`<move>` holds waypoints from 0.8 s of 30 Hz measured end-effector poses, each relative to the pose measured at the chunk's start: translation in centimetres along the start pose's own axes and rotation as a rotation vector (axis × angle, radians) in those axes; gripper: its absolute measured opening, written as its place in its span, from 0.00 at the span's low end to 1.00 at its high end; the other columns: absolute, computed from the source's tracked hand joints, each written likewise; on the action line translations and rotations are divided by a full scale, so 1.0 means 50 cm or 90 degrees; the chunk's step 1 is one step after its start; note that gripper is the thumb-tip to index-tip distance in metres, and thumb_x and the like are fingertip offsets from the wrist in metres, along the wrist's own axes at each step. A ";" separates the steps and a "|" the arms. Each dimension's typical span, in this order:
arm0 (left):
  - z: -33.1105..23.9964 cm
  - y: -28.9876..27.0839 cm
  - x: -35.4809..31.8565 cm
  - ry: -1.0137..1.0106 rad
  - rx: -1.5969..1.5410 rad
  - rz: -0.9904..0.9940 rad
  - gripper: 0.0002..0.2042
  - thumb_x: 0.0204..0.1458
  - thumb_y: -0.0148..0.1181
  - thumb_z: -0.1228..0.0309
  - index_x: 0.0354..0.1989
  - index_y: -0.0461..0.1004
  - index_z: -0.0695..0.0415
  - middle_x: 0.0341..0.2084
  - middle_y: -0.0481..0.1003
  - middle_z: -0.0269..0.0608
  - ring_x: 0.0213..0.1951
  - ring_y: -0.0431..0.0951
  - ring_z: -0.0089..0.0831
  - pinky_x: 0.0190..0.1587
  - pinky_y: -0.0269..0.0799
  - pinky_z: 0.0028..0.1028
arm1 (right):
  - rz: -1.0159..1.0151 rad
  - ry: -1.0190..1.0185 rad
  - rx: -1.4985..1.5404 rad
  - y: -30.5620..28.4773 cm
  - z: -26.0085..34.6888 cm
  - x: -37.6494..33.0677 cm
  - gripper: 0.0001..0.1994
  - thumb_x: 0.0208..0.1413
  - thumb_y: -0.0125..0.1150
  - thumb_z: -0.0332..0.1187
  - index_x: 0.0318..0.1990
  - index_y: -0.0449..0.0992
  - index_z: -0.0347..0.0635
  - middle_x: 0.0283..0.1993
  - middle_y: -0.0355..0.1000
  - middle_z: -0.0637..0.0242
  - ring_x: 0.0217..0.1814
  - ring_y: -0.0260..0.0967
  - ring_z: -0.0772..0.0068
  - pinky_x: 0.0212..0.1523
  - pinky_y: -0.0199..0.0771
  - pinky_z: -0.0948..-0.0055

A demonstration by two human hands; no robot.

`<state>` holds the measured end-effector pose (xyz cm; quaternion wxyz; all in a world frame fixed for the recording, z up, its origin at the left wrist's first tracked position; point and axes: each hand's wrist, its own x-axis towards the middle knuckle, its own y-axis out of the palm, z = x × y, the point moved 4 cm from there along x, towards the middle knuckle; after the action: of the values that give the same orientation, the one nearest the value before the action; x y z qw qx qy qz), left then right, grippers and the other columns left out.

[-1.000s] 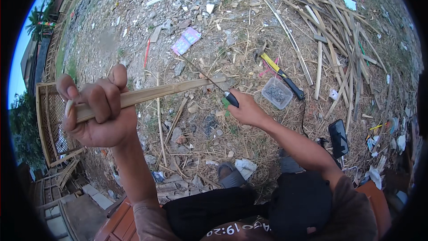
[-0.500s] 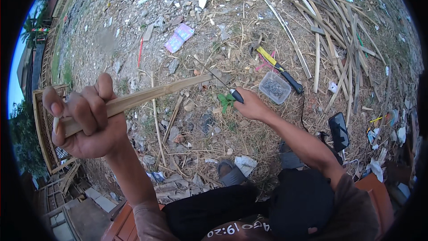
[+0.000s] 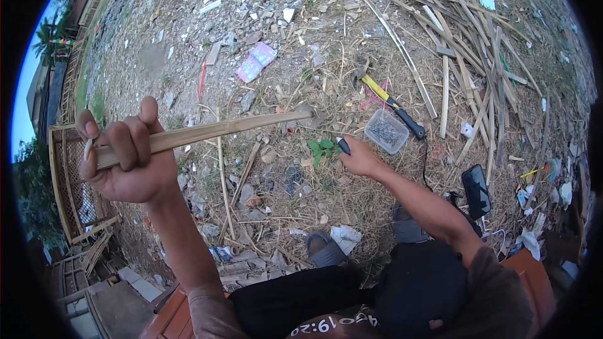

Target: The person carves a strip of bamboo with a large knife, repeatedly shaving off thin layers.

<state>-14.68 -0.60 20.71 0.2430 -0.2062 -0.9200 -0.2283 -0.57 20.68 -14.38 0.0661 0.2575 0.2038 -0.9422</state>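
My left hand [image 3: 133, 160] is wrapped round one end of a flat bamboo strip [image 3: 232, 127], raised at the left. The strip slants out toward the middle, its far end over the littered ground. My right hand [image 3: 362, 158] grips a knife by its black handle [image 3: 343, 145], right of a small green plant [image 3: 322, 149]. The blade looks thin and edge-on, so I can barely make it out; it appears apart from the strip's tip. Just beyond my right hand are a clear plastic tub of nails [image 3: 387, 132] and a hammer with a yellow and black handle [image 3: 389, 98].
A heap of wooden strips [image 3: 468, 50] lies at the far right. A phone [image 3: 476, 189] is near my right elbow. A lattice panel [image 3: 76, 182] stands at the left. Sandalled feet [image 3: 326, 249] rest below. Stones and a pink-purple packet [image 3: 256, 63] lie farther off.
My right hand has moved slightly right and nearer, drawing the knife off the strip's far end. My left hand and the strip have shifted a little up and right.
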 end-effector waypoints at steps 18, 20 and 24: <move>-0.015 -0.093 -0.023 0.046 0.095 -0.257 0.09 0.53 0.40 0.65 0.38 0.63 0.53 0.07 0.47 0.25 0.10 0.43 0.17 0.46 0.69 0.37 | 0.032 -0.088 0.072 0.010 0.097 -0.025 0.13 0.50 0.55 0.33 0.40 0.66 0.36 0.32 0.72 0.43 0.38 0.71 0.38 0.40 0.68 0.49; -0.009 -0.106 -0.016 0.048 0.135 -0.296 0.08 0.53 0.40 0.65 0.37 0.64 0.53 0.07 0.47 0.25 0.10 0.43 0.18 0.45 0.69 0.35 | -0.024 -0.060 0.035 0.022 0.013 0.001 0.12 0.50 0.55 0.32 0.40 0.66 0.36 0.31 0.72 0.43 0.37 0.71 0.38 0.39 0.68 0.49; -0.033 -0.098 -0.013 0.053 0.100 -0.220 0.08 0.53 0.41 0.65 0.37 0.64 0.53 0.07 0.47 0.25 0.10 0.43 0.17 0.44 0.68 0.35 | -0.037 -0.098 0.022 0.006 0.054 0.033 0.11 0.50 0.54 0.32 0.38 0.65 0.36 0.29 0.72 0.44 0.35 0.71 0.38 0.36 0.67 0.49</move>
<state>-15.97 -5.57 20.07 0.2534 -0.0164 -0.9458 -0.2026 -3.19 19.25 -13.20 0.0495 0.1792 0.1893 -0.9641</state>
